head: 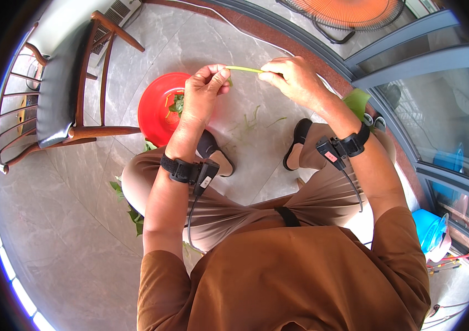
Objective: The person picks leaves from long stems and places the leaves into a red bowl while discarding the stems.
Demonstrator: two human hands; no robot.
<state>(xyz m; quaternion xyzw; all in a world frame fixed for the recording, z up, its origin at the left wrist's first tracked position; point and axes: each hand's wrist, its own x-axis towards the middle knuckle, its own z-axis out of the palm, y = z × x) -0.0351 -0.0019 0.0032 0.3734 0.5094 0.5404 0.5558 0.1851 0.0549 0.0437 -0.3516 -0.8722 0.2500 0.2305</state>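
A thin green stem (243, 68) is stretched between my two hands above the floor. My left hand (205, 85) pinches one end between thumb and fingers, and a short green piece shows below those fingers. At the other end, my right hand (290, 76) grips the stem with thumb and forefinger. Below and left of my left hand stands a red plastic basin (151, 109), partly hidden by my hand and forearm. Inside it lie green leaves (177, 103) and a few short stem pieces. Stringy green peelings (252, 119) are scattered on the floor between my feet.
A wooden chair (60, 82) with a black seat stands at left. A large green leaf (356, 103) shows beside my right forearm; more leaves (136, 219) lie by my left leg. Glass sliding doors (437, 111), an orange fan (346, 12) and a blue container (427, 231) are at right.
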